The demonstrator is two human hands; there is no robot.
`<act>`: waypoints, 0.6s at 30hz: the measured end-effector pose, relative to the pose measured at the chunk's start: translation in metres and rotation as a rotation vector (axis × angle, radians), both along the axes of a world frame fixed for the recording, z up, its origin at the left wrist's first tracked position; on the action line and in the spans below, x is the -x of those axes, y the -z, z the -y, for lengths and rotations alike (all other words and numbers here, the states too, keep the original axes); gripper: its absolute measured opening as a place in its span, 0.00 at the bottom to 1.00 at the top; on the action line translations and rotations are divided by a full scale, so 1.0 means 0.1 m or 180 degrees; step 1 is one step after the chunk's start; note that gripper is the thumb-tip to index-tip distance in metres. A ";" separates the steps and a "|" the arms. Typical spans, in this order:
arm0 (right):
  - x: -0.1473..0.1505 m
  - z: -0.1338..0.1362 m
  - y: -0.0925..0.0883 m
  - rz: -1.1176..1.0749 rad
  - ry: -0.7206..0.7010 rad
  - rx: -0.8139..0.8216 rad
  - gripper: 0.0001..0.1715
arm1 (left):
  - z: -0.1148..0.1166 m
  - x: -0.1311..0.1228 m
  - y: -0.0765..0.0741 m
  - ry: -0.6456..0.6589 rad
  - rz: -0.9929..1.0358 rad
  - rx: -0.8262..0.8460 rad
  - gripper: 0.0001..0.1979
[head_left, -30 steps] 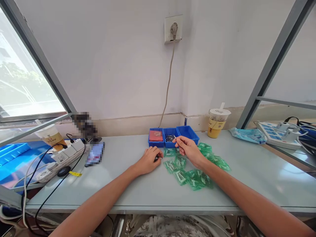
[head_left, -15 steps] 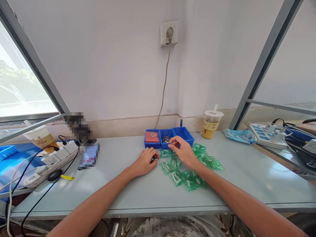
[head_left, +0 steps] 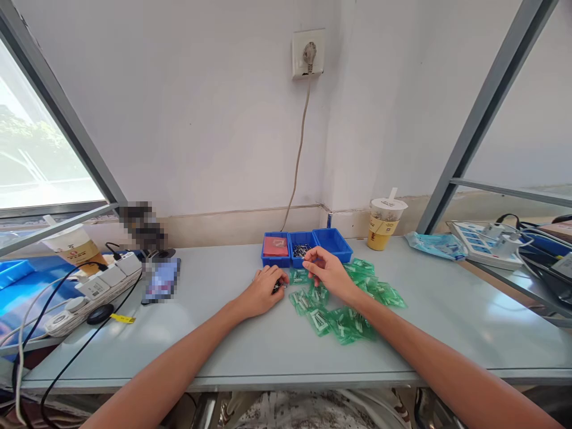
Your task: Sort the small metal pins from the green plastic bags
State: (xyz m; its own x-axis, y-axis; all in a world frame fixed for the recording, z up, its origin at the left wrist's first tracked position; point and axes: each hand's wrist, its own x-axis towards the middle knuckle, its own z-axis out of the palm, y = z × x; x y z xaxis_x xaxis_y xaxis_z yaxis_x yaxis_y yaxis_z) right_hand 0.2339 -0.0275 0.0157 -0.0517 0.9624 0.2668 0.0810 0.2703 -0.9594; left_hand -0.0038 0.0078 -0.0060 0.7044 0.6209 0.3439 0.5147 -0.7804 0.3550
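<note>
My left hand (head_left: 263, 292) rests on the table with its fingers curled around several small dark metal pieces, which look like screws (head_left: 277, 286). My right hand (head_left: 328, 272) hovers over the green bags just in front of the blue bins, thumb and fingers drawn together; whatever is between them is too small to make out. Close behind it stands the middle blue bin (head_left: 300, 262), holding more loose metal pieces. Small green plastic bags (head_left: 319, 322), with metal pieces and pale parts inside, lie spread under and around my right hand.
A left blue bin (head_left: 276, 262) holds red packets (head_left: 276, 246); a right blue bin (head_left: 333, 241) adjoins. Farther right are a drink cup (head_left: 385, 225) and a light-blue packet (head_left: 435, 245). A phone (head_left: 161, 280) and a power strip (head_left: 96, 295) with cables lie left.
My right hand has shifted only slightly, its fingertips drawing a little back from the middle bin. My left hand stays in place. The camera view has moved a little.
</note>
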 end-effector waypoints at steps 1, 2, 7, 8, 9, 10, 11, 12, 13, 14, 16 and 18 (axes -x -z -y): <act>0.00 -0.01 0.02 0.0188 0.0120 -0.0124 0.17 | 0.00 0.00 0.00 -0.0002 0.0005 0.0005 0.09; 0.00 -0.02 0.03 0.0339 0.0209 -0.0231 0.16 | 0.00 0.00 0.00 -0.0001 0.0013 0.0009 0.09; -0.03 -0.05 0.05 0.0182 0.0201 -0.0096 0.17 | 0.00 0.01 0.01 0.0040 0.0073 0.0024 0.08; -0.05 -0.06 0.05 0.0046 0.0190 0.0029 0.19 | 0.00 0.01 0.01 0.0055 0.0082 0.0028 0.08; -0.06 -0.06 0.05 -0.0087 0.0192 0.0158 0.20 | 0.01 0.01 0.01 0.0071 0.0087 0.0028 0.08; -0.06 -0.07 0.05 -0.0205 0.0207 0.0277 0.22 | 0.01 0.01 0.00 0.0090 0.0091 0.0026 0.08; -0.07 -0.08 0.06 -0.0301 0.0236 0.0379 0.23 | 0.02 0.01 0.00 0.0109 0.0092 0.0021 0.09; -0.08 -0.10 0.06 -0.0380 0.0270 0.0459 0.24 | 0.02 0.01 -0.01 0.0127 0.0089 0.0016 0.09; -0.09 -0.11 0.07 -0.0449 0.0297 0.0513 0.24 | 0.03 0.01 -0.02 0.0139 0.0080 0.0008 0.10; -0.10 -0.12 0.08 -0.0507 0.0321 0.0541 0.24 | 0.04 0.01 -0.03 0.0140 0.0067 -0.0009 0.10; -0.11 -0.14 0.09 -0.0564 0.0366 0.0522 0.25 | 0.06 0.03 -0.06 0.0098 0.0007 -0.0082 0.10; -0.12 -0.14 0.08 -0.0410 0.0416 0.0381 0.26 | 0.08 0.05 -0.08 -0.0006 -0.0092 -0.0198 0.14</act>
